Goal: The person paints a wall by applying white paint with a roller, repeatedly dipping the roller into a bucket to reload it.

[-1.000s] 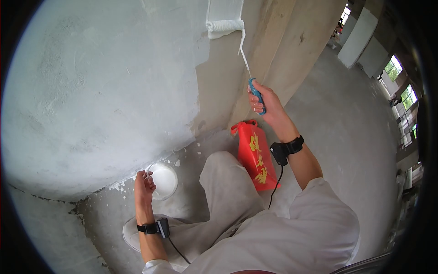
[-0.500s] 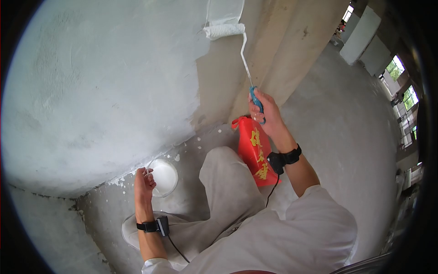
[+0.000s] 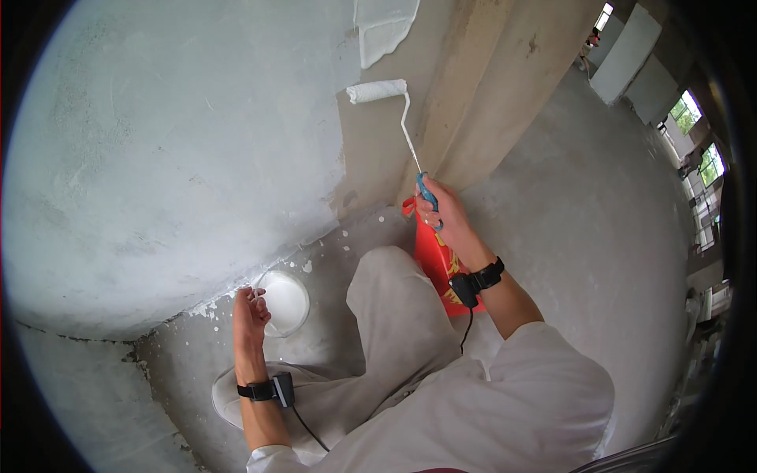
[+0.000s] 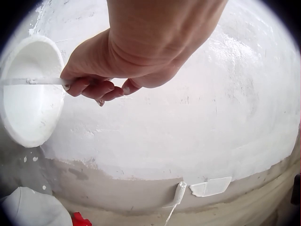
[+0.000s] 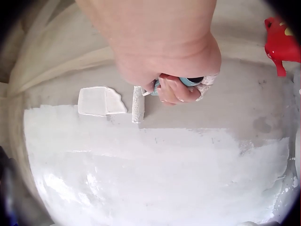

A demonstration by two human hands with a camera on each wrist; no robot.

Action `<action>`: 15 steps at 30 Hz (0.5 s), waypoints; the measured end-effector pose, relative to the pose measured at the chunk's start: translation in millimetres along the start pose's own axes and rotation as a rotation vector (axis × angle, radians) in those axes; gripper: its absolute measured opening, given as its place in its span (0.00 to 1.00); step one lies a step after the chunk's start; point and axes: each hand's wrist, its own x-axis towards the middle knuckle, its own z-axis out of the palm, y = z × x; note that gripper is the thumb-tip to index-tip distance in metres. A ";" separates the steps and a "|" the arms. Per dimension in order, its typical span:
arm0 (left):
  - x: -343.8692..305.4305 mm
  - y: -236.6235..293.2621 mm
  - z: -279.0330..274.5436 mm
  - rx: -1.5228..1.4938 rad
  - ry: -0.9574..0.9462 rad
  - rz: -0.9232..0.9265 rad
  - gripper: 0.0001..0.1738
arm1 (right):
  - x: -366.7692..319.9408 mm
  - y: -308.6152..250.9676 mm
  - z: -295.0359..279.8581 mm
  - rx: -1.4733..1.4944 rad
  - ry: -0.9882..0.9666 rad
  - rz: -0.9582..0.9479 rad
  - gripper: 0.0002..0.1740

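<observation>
My right hand (image 3: 451,221) grips the blue handle (image 3: 426,189) of a paint roller (image 3: 377,91). Its white, paint-loaded sleeve is at the bare grey-brown strip of wall (image 3: 378,134), just below a thick wet patch of white paint (image 3: 388,31). Low on the left, my left hand (image 3: 251,319) curls its fingers round the thin white handle (image 4: 40,81) of a white bucket (image 3: 307,307). The bucket stands on the floor against the wall base. In the right wrist view the roller sleeve (image 5: 138,106) lies beside the wet patch (image 5: 96,101).
A red bag (image 3: 430,248) with yellow characters stands by the right knee, partly behind the right forearm. White-coated wall (image 3: 197,158) spreads over the left. Paint spots dot the concrete floor (image 3: 599,236). A brown pillar face (image 3: 497,87) rises beside the bare strip.
The right hand has drawn the roller down the wall, from the lower edge of the wet patch to bare wall below it. The left hand stays at the bucket.
</observation>
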 end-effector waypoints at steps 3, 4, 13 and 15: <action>3.6 -1.9 -3.7 -0.022 0.000 -0.010 0.15 | 7.2 -0.4 0.9 0.027 -0.026 0.000 0.16; 2.3 -1.2 -2.2 -0.015 0.009 -0.005 0.15 | 9.6 -2.2 2.2 0.036 -0.033 -0.003 0.16; 0.0 -0.8 -0.7 0.021 -0.011 0.003 0.15 | 14.7 -49.0 12.4 0.039 -0.101 -0.047 0.16; -0.9 -0.4 -0.4 0.032 -0.011 0.008 0.15 | 15.8 -59.1 15.0 0.011 -0.082 -0.057 0.16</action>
